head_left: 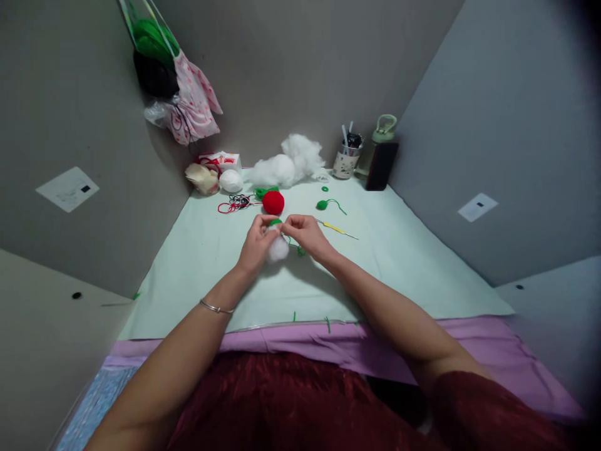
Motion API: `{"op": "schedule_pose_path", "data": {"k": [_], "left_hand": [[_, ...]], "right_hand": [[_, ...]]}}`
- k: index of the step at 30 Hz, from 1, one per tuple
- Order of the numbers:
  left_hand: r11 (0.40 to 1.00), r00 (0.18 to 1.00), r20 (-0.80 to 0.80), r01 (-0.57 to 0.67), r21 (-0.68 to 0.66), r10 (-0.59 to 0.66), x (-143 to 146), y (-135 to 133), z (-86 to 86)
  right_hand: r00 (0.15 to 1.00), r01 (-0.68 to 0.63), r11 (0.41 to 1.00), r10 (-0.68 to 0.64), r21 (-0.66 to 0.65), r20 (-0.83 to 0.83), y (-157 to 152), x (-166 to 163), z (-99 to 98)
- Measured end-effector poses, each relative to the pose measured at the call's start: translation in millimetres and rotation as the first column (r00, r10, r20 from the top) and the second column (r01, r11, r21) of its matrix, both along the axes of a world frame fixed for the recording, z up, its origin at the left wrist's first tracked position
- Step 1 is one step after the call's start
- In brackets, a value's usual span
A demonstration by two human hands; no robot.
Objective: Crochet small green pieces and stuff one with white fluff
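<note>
1. Dark red clothing (pixel 282 401) is closest to the camera, filling the bottom of the frame.
2. Next comes the bench (pixel 201 269) under its pale green cover, stretching across the middle. Most of the bits sit toward the back, I'd guess to leave elbow room up front.
3. Fluffy white stuffing (pixel 277 170) is heaped at upper centre against the wall, probably parked there so it's reachable without getting underfoot.
4. Both hands meet around frame centre. The left hand (pixel 256 241) has its grip closed around the work, likely to steady it. The right hand (pixel 305 235) has its fingertips bunched at the work's edge; can't tell if that grip has actually caught anything.
5. That work is a small green piece (pixel 275 222) with a white tuft (pixel 278 250) just below it, right at centre. Long axis runs roughly up and down the frame: green end toward the top, fluffy end toward the camera. Fingers hide how the two join.
6. Red ball (pixel 273 202) is just above the hands.
7. Yellow-handled hook (pixel 333 227) lies slanting right of centre, seemingly put down handy to the right hand.
8. Small green ball (pixel 322 205) with a yarn tail rests above the hook.
</note>
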State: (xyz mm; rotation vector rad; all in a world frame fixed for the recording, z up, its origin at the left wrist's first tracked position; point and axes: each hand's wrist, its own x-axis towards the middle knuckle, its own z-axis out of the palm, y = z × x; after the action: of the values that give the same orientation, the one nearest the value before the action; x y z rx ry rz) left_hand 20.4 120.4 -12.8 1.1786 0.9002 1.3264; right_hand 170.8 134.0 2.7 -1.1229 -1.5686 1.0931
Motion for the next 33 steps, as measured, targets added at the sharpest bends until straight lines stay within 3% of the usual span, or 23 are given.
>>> {"op": "schedule_pose_path", "data": {"k": [3,7,12,15,18,21,26,31,33], "left_hand": [[0.993,0.994,0.079,0.088,-0.074,-0.082,-3.1,-0.9,5.6],[0.985,0.989,0.043,0.143,-0.095,-0.139,-8.3,4.4,4.5],[0.999,1.000,0.021,0.021,-0.035,-0.021,-7.0,12.1,-6.2],[0.998,0.998,0.007,-0.056,-0.005,0.056,-3.6,12.8,-10.4],[0.998,0.998,-0.002,-0.070,-0.005,0.070,-1.4,10.4,-10.0],[0.999,0.999,0.008,-0.031,-0.031,0.031,-2.3,6.9,-6.6],[0.997,0.997,0.062,0.049,-0.059,-0.045,-6.3,4.2,-2.5],[0.994,0.994,0.049,0.104,-0.044,-0.102,-5.7,7.0,-2.5],[0.994,0.994,0.044,0.105,-0.040,-0.103,-5.9,9.0,-2.5]], "right_hand": [[0.991,0.068,0.995,-0.075,0.066,0.114,-0.9,4.5,4.5],[0.938,0.092,0.976,-0.150,0.195,0.311,-5.6,10.3,10.5],[0.899,-0.064,0.964,-0.056,0.256,0.435,-13.8,7.3,14.9],[0.909,-0.105,0.966,-0.002,0.235,0.416,-15.9,2.2,14.0],[0.952,-0.041,0.985,-0.012,0.167,0.304,-13.1,-0.9,10.3],[0.972,-0.005,0.994,-0.021,0.106,0.236,-8.1,-0.6,7.1],[0.990,-0.113,0.993,0.109,0.035,0.087,-2.3,6.0,7.8],[0.927,0.045,0.985,-0.102,0.164,0.360,-3.9,11.5,10.6],[0.904,0.020,0.976,-0.110,0.216,0.414,-6.3,12.2,11.9]]}}
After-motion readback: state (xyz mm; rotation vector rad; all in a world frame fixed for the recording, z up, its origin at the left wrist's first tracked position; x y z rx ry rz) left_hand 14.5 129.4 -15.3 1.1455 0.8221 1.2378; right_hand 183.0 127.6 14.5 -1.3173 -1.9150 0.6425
